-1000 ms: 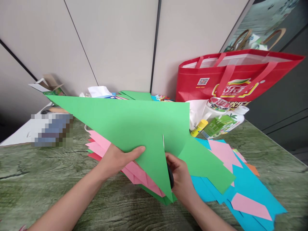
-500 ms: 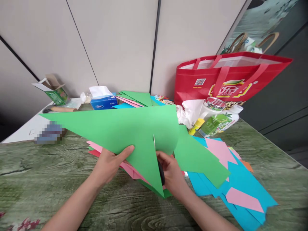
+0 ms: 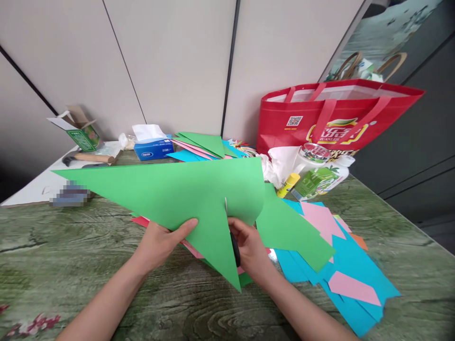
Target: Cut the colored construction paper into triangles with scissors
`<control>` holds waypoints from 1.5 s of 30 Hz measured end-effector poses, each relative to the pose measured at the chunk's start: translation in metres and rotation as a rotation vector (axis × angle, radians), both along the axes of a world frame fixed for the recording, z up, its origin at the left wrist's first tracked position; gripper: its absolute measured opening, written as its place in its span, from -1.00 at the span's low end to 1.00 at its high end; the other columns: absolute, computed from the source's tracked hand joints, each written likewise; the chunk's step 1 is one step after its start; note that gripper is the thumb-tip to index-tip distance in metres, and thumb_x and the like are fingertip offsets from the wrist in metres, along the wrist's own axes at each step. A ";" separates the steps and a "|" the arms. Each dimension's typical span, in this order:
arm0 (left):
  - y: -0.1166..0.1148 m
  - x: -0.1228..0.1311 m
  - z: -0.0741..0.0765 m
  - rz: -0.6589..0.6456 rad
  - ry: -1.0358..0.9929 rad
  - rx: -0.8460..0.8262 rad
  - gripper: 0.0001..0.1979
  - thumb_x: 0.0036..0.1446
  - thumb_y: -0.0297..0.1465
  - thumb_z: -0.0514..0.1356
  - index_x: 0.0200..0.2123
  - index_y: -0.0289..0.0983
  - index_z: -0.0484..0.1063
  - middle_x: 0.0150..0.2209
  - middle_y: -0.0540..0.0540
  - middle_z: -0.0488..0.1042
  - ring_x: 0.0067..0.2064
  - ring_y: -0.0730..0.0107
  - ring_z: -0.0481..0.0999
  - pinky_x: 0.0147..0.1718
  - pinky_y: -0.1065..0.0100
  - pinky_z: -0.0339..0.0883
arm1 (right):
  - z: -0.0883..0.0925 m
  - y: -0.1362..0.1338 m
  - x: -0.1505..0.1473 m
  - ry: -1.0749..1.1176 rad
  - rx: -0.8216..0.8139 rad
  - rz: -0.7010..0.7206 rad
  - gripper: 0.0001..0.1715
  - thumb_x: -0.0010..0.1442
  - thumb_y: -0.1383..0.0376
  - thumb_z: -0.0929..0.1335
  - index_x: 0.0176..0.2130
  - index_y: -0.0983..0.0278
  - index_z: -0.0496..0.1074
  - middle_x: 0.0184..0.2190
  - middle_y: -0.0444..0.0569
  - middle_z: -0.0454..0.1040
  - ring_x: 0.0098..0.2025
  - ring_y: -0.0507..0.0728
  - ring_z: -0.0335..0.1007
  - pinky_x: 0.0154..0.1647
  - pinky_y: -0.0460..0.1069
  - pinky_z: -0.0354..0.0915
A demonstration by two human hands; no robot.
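Note:
A large sheet of green paper point(image 3: 170, 189) is held up above the table, its long point reaching left. My left hand point(image 3: 159, 244) pinches its lower edge, thumb on top and fingers hidden underneath. My right hand point(image 3: 250, 248) is closed around the black handle of a pair of scissors point(image 3: 235, 248). One thin blade shows through a cut in the green paper; the rest of the scissors is hidden. To the right of the cut the paper curls upward. Below the sheet, edges of pink, red and green paper stick out.
Green, blue and pink paper pieces point(image 3: 355, 289) lie on the right of the table. Behind them stand a yellow glue stick point(image 3: 288, 185), a white bottle and a red bag point(image 3: 284, 125). A blue tissue box point(image 3: 152, 149), a green carton point(image 3: 83, 137) and a wooden-handled tool point(image 3: 94, 158) are at the back left.
The view has shifted slightly. My hands, the green paper and the scissors keep nearly the same positions, and the blade remains in the cut.

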State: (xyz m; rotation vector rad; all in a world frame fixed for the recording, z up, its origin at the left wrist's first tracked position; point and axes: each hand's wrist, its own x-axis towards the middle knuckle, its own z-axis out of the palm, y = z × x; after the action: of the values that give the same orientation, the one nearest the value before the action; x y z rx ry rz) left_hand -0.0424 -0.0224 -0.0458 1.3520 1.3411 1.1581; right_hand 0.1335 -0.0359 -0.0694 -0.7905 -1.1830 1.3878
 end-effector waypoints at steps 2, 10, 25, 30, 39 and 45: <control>-0.001 0.001 0.002 -0.009 -0.009 -0.005 -0.42 -0.14 -0.21 0.26 0.00 -0.24 0.30 -0.09 -0.17 0.48 -0.14 0.00 0.47 -0.28 0.08 0.44 | 0.001 -0.001 -0.001 -0.001 0.002 -0.016 -0.70 -0.13 0.27 0.46 -0.30 0.23 0.45 -0.36 -0.05 0.55 -0.27 0.14 0.45 -0.26 -0.01 0.38; -0.002 0.002 0.000 -0.049 -0.146 -0.072 -0.37 -0.10 -0.30 0.26 0.08 -0.20 0.18 -0.06 -0.14 0.45 -0.20 0.05 0.50 -0.47 0.16 0.50 | 0.007 -0.002 0.000 -0.017 0.000 -0.022 -0.75 -0.12 0.27 0.46 -0.34 0.24 0.46 -0.39 -0.06 0.56 -0.32 0.13 0.47 -0.32 -0.02 0.38; -0.005 0.008 0.011 -0.104 -0.275 -0.146 -0.32 -0.09 -0.35 0.25 0.12 -0.12 0.10 -0.29 -0.04 0.54 -0.51 0.21 0.52 -0.70 0.19 0.49 | 0.006 -0.004 -0.001 -0.046 -0.056 -0.065 -0.82 -0.14 0.27 0.44 -0.42 0.24 0.46 -0.48 -0.12 0.56 -0.46 0.07 0.45 -0.46 -0.09 0.36; -0.005 0.008 0.011 -0.098 -0.253 -0.159 -0.32 -0.11 -0.31 0.26 0.12 -0.16 0.12 -0.27 -0.09 0.54 -0.48 0.17 0.53 -0.70 0.19 0.48 | 0.007 -0.004 -0.001 -0.074 -0.059 -0.077 -0.84 -0.15 0.27 0.43 -0.44 0.25 0.47 -0.51 -0.13 0.56 -0.51 0.07 0.44 -0.50 -0.08 0.35; -0.002 0.005 0.019 0.003 -0.269 -0.085 -0.39 -0.14 -0.23 0.27 0.03 -0.21 0.26 -0.06 -0.14 0.46 -0.03 0.00 0.39 -0.20 0.12 0.42 | 0.007 -0.005 0.002 -0.090 -0.066 -0.062 -0.84 -0.15 0.30 0.44 -0.42 0.25 0.49 -0.52 -0.14 0.56 -0.51 0.08 0.44 -0.50 -0.08 0.34; 0.001 0.001 0.019 0.005 -0.237 -0.068 -0.44 -0.13 -0.29 0.28 0.00 -0.22 0.28 -0.02 -0.12 0.43 0.00 0.04 0.37 -0.19 0.16 0.42 | 0.003 -0.004 -0.001 -0.062 -0.046 -0.062 -0.78 -0.15 0.28 0.45 -0.38 0.25 0.47 -0.45 -0.09 0.57 -0.42 0.12 0.46 -0.43 -0.05 0.38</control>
State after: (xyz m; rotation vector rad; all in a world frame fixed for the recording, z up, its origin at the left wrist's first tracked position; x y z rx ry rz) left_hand -0.0416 -0.0209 -0.0267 1.1247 1.2026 1.2234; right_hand 0.1328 -0.0400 -0.0660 -0.9015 -1.1675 1.3519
